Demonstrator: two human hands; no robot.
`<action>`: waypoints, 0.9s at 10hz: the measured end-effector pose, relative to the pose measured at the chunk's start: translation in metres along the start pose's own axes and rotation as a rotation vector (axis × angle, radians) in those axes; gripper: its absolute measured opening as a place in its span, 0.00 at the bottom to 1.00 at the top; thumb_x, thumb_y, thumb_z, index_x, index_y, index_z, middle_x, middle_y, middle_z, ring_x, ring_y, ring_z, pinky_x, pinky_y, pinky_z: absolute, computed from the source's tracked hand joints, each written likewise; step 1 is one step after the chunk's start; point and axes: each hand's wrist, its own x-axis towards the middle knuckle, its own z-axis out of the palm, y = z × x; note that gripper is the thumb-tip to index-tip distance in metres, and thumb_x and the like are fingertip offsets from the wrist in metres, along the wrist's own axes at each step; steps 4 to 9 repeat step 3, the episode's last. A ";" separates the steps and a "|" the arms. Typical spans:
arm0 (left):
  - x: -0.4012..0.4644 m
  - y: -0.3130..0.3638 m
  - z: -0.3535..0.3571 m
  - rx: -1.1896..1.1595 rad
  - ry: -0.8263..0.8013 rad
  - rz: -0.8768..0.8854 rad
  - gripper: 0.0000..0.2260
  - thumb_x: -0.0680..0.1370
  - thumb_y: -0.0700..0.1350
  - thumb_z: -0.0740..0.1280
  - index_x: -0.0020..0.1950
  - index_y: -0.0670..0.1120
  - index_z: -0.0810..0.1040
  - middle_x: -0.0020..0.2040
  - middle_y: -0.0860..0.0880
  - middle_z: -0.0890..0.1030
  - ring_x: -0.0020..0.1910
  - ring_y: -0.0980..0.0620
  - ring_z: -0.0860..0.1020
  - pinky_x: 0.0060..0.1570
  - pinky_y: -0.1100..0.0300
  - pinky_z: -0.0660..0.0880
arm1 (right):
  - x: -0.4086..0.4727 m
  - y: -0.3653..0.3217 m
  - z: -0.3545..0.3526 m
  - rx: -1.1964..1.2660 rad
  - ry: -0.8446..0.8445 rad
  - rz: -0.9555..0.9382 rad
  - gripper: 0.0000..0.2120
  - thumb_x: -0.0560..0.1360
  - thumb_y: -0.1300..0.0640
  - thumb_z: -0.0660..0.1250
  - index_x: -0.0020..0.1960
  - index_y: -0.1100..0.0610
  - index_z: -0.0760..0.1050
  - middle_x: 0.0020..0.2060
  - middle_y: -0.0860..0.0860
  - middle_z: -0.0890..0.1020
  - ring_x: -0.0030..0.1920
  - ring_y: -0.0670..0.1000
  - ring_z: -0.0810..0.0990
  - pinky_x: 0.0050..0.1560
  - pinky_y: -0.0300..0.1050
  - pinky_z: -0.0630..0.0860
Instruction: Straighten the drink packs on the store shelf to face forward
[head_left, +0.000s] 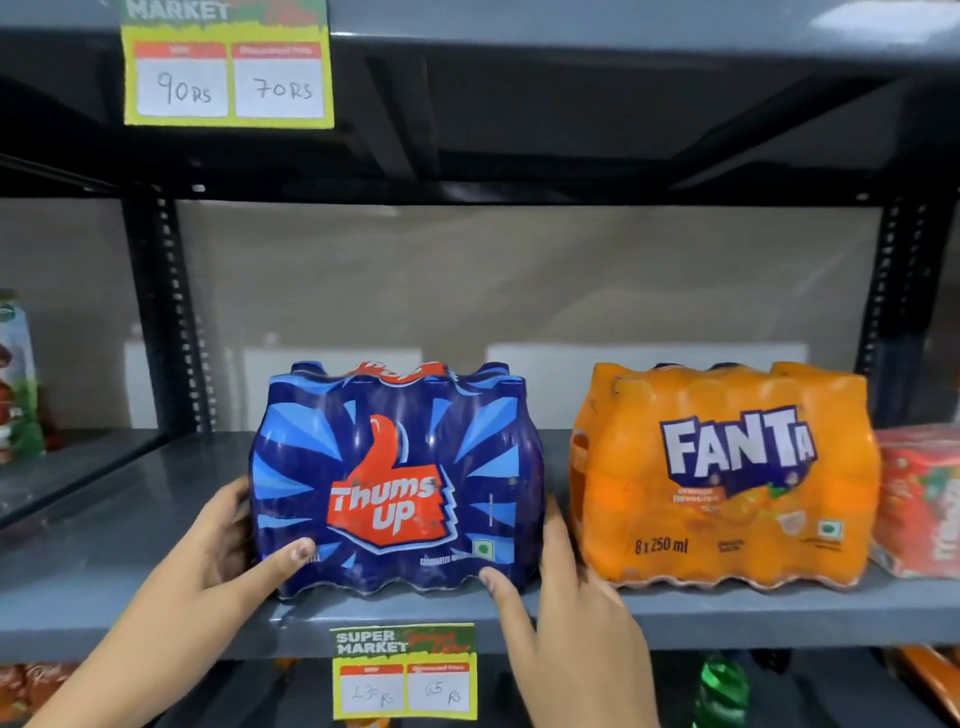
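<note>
both hands gripped the blue thums up pack (397, 480) near the front of the grey shelf (130, 519), the left hand (218, 561) on its left side, the right hand (566, 597) on its right. the orange fanta pack (727, 475) stood just right, facing forward.

At the shelf's right end a red pack (922, 499) is cut off by the frame, while the lower price tag (404, 673) bears blurred, unreadable handwritten figures.

A single head-worn view faces the shelf (156, 613) straight on, close up; it tilts slightly downward.
</note>
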 end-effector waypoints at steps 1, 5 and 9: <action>-0.015 0.004 0.013 -0.007 0.097 0.075 0.31 0.68 0.44 0.73 0.66 0.66 0.70 0.64 0.59 0.80 0.58 0.61 0.81 0.53 0.57 0.81 | -0.007 0.007 0.005 0.092 0.038 -0.016 0.46 0.67 0.23 0.31 0.78 0.47 0.38 0.61 0.44 0.82 0.57 0.45 0.82 0.53 0.36 0.78; -0.075 0.033 0.092 0.505 0.325 0.449 0.42 0.76 0.41 0.70 0.81 0.57 0.48 0.78 0.62 0.59 0.67 0.50 0.75 0.63 0.65 0.69 | -0.039 0.061 -0.035 0.158 0.357 -0.208 0.35 0.76 0.41 0.61 0.79 0.53 0.59 0.72 0.46 0.73 0.70 0.42 0.71 0.65 0.42 0.73; -0.075 0.033 0.092 0.505 0.325 0.449 0.42 0.76 0.41 0.70 0.81 0.57 0.48 0.78 0.62 0.59 0.67 0.50 0.75 0.63 0.65 0.69 | -0.039 0.061 -0.035 0.158 0.357 -0.208 0.35 0.76 0.41 0.61 0.79 0.53 0.59 0.72 0.46 0.73 0.70 0.42 0.71 0.65 0.42 0.73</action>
